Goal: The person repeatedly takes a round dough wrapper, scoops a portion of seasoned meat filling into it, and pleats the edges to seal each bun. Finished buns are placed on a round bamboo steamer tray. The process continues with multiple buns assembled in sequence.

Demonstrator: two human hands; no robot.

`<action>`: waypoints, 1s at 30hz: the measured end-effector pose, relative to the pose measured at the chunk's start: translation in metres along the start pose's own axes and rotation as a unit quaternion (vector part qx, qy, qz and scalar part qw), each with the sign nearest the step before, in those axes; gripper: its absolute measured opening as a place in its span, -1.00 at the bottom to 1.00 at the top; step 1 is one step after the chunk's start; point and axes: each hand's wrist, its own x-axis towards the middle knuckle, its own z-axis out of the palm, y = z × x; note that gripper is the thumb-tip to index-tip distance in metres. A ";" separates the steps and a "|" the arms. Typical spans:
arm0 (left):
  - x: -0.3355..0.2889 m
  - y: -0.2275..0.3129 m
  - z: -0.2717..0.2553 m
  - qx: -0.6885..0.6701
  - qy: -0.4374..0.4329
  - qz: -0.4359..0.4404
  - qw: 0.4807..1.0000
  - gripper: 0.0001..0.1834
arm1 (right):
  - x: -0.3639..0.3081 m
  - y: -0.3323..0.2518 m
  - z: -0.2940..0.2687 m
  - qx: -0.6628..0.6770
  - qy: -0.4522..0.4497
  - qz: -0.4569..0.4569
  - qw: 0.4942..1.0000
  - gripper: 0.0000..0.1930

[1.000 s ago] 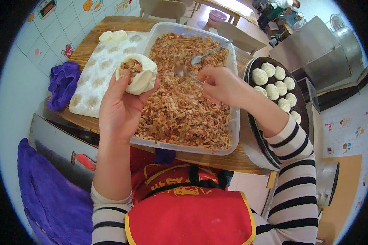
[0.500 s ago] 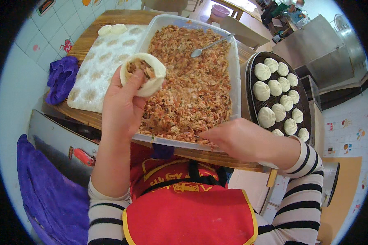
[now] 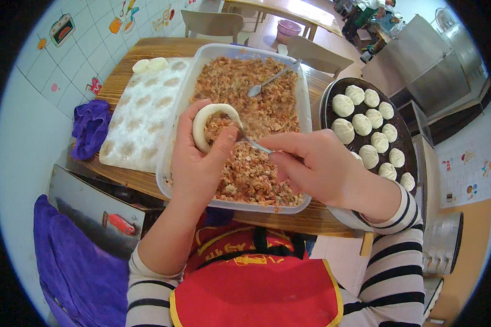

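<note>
My left hand is cupped around a round dough wrapper with chopped filling inside, its thumb lying over the near rim. A metal spoon is gripped in my right hand, and its bowl end reaches into the wrapper beside my left thumb. Both hands are above a translucent plastic tub of reddish-brown chopped filling. A second spoon rests on the filling, its handle against the far right rim.
Left of the tub lies a floured white board with dough pieces at its far end. A purple cloth is beside it. Pleated buns sit on a dark round pan at right. Chairs stand beyond the table.
My right hand has lifted from the tub's near edge, bringing the spoon up to the wrapper. The left hand with the wrapper has come lower and rightward in the picture; the view has shifted too.
</note>
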 end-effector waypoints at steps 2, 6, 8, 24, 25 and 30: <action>0.004 0.000 -0.004 -0.027 0.017 -0.022 0.999 -0.55 | -0.003 0.010 -0.002 -0.081 0.054 0.009 0.995 -0.73; 0.011 0.001 -0.012 -0.143 0.028 -0.115 0.983 -0.66 | 0.003 0.034 -0.006 -0.278 0.039 0.031 0.959 -0.73; 0.010 0.001 -0.009 -0.174 0.030 -0.174 0.969 -0.71 | 0.007 0.042 0.000 -0.248 0.110 -0.060 0.961 -0.78; 0.000 0.005 0.009 -0.172 -0.111 -0.233 0.951 -0.59 | 0.026 0.038 0.016 -0.006 0.227 -0.165 0.960 -0.80; 0.002 0.005 0.009 -0.144 -0.123 -0.237 0.953 -0.57 | 0.025 0.039 0.014 -0.026 0.209 -0.189 0.959 -0.79; 0.008 0.017 0.007 -0.025 -0.201 -0.223 0.954 -0.45 | 0.026 0.042 0.009 -0.101 0.152 -0.309 0.933 -0.82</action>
